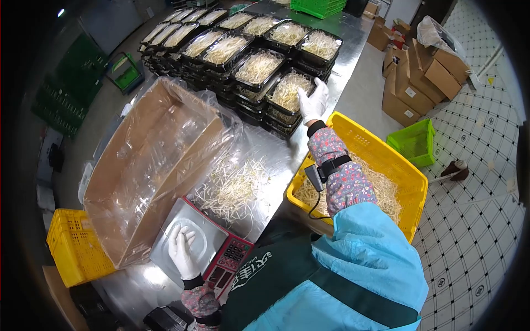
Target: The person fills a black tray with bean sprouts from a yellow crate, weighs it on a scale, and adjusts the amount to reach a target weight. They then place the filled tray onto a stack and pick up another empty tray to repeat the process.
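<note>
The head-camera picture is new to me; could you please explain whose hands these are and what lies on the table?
This single view comes from a camera worn on the person's head, looking down at their gloved hands. The left hand lies flat on a scale. The right hand touches the top of stacked black trays of bean sprouts; whether it grasps is unclear. On the steel table lie loose sprouts beside a plastic-lined cardboard box. A yellow crate of sprouts stands at the right.
</note>
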### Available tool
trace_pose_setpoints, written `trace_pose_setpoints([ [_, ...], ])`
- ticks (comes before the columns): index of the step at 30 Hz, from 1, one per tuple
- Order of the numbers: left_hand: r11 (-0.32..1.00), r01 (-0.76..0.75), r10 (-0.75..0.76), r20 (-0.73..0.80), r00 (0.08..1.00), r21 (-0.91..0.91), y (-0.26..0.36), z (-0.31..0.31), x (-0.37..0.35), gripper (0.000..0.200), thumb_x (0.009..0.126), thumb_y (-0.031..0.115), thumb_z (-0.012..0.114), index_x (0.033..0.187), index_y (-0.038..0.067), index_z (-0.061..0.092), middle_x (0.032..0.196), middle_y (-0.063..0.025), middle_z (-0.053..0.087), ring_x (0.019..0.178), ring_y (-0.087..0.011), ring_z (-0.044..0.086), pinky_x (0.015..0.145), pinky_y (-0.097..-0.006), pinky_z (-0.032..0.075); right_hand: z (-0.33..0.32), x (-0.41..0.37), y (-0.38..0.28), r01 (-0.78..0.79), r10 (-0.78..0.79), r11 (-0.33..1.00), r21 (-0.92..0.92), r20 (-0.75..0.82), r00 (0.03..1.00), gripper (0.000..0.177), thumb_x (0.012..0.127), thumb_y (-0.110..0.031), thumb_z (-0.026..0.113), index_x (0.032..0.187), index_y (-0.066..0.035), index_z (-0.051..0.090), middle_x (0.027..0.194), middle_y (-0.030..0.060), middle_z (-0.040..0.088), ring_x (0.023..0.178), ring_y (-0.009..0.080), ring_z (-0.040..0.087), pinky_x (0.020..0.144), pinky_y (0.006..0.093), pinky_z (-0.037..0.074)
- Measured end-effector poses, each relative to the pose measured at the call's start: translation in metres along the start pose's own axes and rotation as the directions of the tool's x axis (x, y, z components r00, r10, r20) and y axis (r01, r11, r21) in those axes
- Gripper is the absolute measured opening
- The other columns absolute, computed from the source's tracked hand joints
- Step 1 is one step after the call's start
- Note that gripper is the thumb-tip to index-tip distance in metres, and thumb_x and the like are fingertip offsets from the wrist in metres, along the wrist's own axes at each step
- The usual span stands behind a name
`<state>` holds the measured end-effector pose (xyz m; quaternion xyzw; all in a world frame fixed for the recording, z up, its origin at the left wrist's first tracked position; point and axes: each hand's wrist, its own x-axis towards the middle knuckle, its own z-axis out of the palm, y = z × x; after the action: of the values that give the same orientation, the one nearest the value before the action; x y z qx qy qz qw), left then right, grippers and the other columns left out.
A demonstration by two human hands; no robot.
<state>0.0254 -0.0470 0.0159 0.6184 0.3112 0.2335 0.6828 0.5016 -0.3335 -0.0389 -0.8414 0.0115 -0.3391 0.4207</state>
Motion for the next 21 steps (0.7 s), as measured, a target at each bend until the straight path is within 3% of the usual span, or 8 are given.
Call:
trace_pose_setpoints([
  [2,1.000,0.003,-0.003,-0.008,1.000,0.008,-0.003,-0.007,0.002,0.035,0.103,0.013,0.048,0.133,-0.004,0.052,0.117,-0.0128,0.062,0.096,-0.0177,0.064,0.087,-0.0299,0.052,0.007,0.009,-0.020,0.293,-0.259,0.939,-0.181,0.190,0.947,0.066,0.088,-0.047,0.064,0.141,-0.011,0.047,0.149,0.0159,0.042,0.140,0.0368,0.035,0.115,0.0525,0.025],
  [4,1.000,0.001,-0.001,-0.025,1.000,0.011,-0.005,-0.010,0.001,0.035,0.103,0.014,0.048,0.133,-0.004,0.052,0.117,-0.0129,0.062,0.096,-0.0176,0.064,0.087,-0.0300,0.052,0.026,0.006,-0.020,0.408,-0.174,0.864,-0.295,0.586,0.791,0.070,0.092,-0.056,0.051,0.147,-0.013,0.042,0.155,0.0131,0.036,0.144,0.0374,0.029,0.117,0.0531,0.020],
  [10,0.999,-0.048,0.049,-0.158,0.986,0.010,-0.012,-0.047,-0.001,0.034,0.103,0.012,0.050,0.132,-0.004,0.053,0.119,-0.0129,0.062,0.098,-0.0171,0.064,0.087,-0.0301,0.052,0.042,-0.008,-0.012,0.502,-0.147,0.679,-0.536,0.570,0.808,0.070,0.096,-0.060,0.040,0.152,-0.017,0.036,0.158,0.0130,0.032,0.147,0.0348,0.025,0.118,0.0538,0.017],
  [12,0.997,-0.059,0.070,-0.283,0.957,0.047,-0.012,-0.072,-0.010,0.033,0.101,0.009,0.052,0.132,-0.003,0.054,0.122,-0.0128,0.062,0.101,-0.0148,0.063,0.090,-0.0278,0.051,0.045,-0.003,-0.008,0.514,-0.155,0.709,-0.483,0.604,0.782,0.072,0.096,-0.059,0.041,0.152,-0.014,0.035,0.158,0.0135,0.031,0.147,0.0366,0.025,0.118,0.0557,0.017],
  [14,0.940,-0.147,0.262,-0.374,0.890,0.308,-0.037,-0.122,-0.019,0.036,0.098,0.006,0.057,0.133,-0.003,0.054,0.129,-0.0146,0.060,0.117,-0.0194,0.057,0.103,-0.0314,0.042,0.046,0.006,-0.010,0.496,-0.129,0.756,-0.428,0.645,0.753,0.073,0.095,-0.061,0.042,0.152,-0.016,0.035,0.158,0.0137,0.031,0.146,0.0374,0.025,0.117,0.0564,0.019],
  [18,0.661,0.138,0.511,-0.577,0.638,0.738,-0.042,-0.206,-0.069,0.047,0.092,0.011,0.064,0.134,-0.003,0.052,0.142,-0.0197,0.049,0.132,-0.0306,0.044,0.114,-0.0418,0.031,0.039,0.006,-0.020,0.376,-0.144,0.837,-0.397,0.504,0.852,0.071,0.094,-0.064,0.045,0.151,-0.021,0.038,0.154,0.0166,0.038,0.144,0.0402,0.029,0.115,0.0575,0.022],
  [20,0.343,0.414,0.567,-0.537,0.624,0.843,-0.046,-0.252,-0.104,0.051,0.093,0.017,0.064,0.137,-0.003,0.049,0.144,-0.0246,0.044,0.135,-0.0388,0.039,0.115,-0.0447,0.029,0.037,-0.014,-0.041,0.339,-0.314,0.938,-0.067,0.242,0.918,0.058,0.093,-0.048,0.059,0.141,-0.017,0.051,0.147,0.0181,0.045,0.139,0.0381,0.037,0.114,0.0538,0.026],
  [21,0.340,0.521,0.523,-0.618,0.588,0.783,-0.048,-0.260,-0.116,0.053,0.093,0.021,0.064,0.138,-0.003,0.048,0.145,-0.0256,0.043,0.136,-0.0413,0.036,0.115,-0.0455,0.029,0.032,-0.025,-0.062,0.302,-0.346,0.925,0.231,0.181,0.921,0.046,0.094,-0.031,0.064,0.133,-0.008,0.057,0.140,0.0183,0.053,0.132,0.0344,0.046,0.112,0.0438,0.032],
])
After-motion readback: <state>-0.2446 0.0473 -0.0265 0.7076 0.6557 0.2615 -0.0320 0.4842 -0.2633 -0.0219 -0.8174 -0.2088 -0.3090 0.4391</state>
